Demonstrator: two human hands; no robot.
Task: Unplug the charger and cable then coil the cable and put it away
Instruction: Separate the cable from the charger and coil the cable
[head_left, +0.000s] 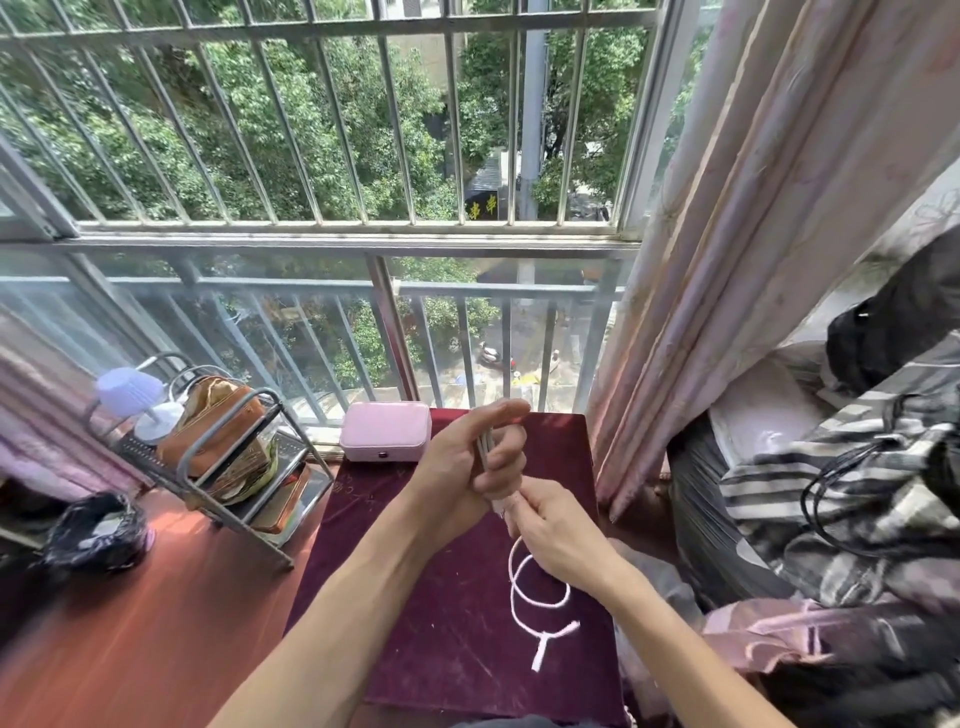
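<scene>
Cable (524, 592): white, thin, partly coiled. Several strands run bundled through your left hand (467, 457); the loose tail hangs below your right hand (556, 530) in two open loops over the maroon desk (415, 597), ending in a short white plug. Left hand: raised above the desk, fingers curled, clenched round the bundled strands, thumb side up. Right hand: just below and touching the left, fingertips pinching the cable where it leaves the bundle. Both forearms reach in from the bottom edge. Pink box (385, 432) sits beyond your hands.
</scene>
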